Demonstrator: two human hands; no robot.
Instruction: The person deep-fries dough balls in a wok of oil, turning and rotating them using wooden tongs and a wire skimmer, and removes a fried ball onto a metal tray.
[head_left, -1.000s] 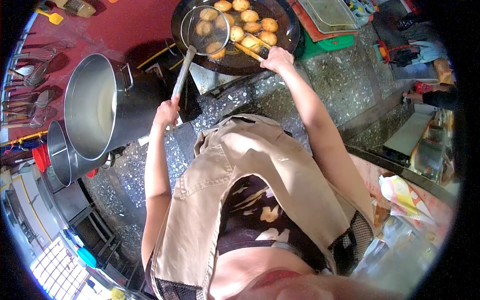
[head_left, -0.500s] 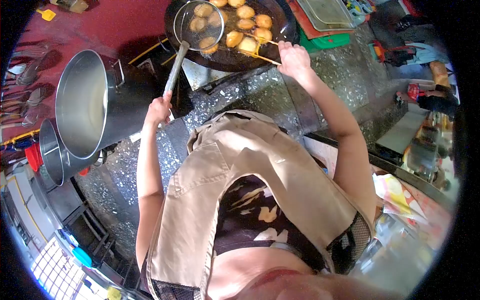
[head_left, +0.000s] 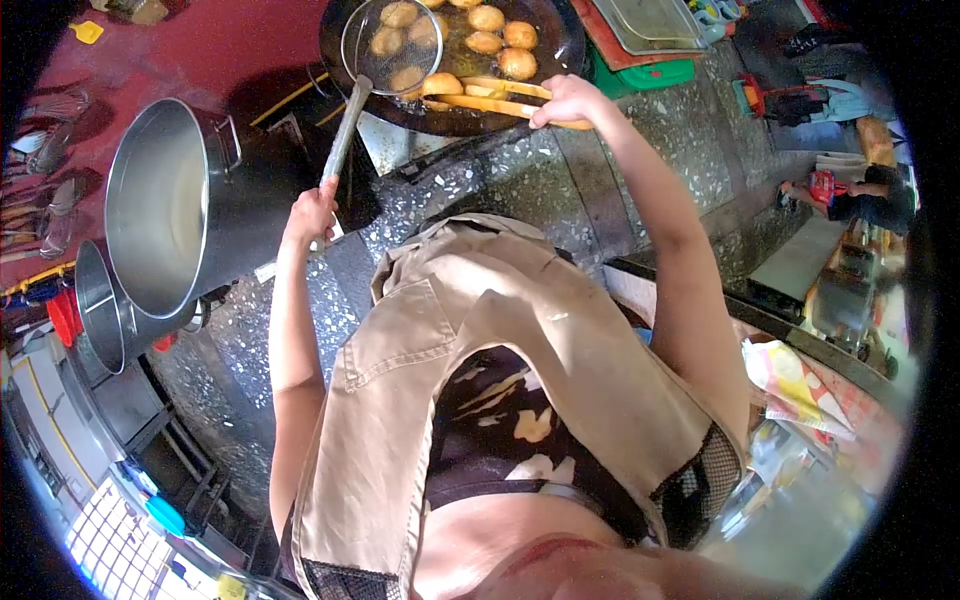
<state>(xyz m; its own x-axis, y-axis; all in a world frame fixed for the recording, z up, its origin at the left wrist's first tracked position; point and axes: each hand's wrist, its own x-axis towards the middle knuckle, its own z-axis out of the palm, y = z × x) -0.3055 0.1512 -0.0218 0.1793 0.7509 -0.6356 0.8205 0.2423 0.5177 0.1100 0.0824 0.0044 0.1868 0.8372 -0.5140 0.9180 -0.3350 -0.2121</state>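
My left hand (head_left: 313,214) is closed round the handle of a wire strainer (head_left: 392,45), whose round mesh lies over the left part of a dark wok (head_left: 450,124). Some golden balls (head_left: 399,14) show through or in the mesh; which, I cannot tell. In my right hand (head_left: 574,101) are wooden tongs (head_left: 490,104), reaching into the wok from the right. Their tips are at a golden ball (head_left: 441,86) beside the strainer's rim. Several more golden balls (head_left: 518,64) sit in oil to the right.
A tall metal pot (head_left: 156,207) stands left of the wok, a smaller pot (head_left: 103,307) below it. Whisks and ladles (head_left: 50,205) line the far left. A metal tray (head_left: 645,27) and green tray (head_left: 655,76) are right of the wok. Another person's arm (head_left: 868,202) shows at far right.
The tongs have swung left and now meet a ball beside the strainer. My right hand first shifted right, then slightly back left. The view has shifted, with wok and pots a little further left.
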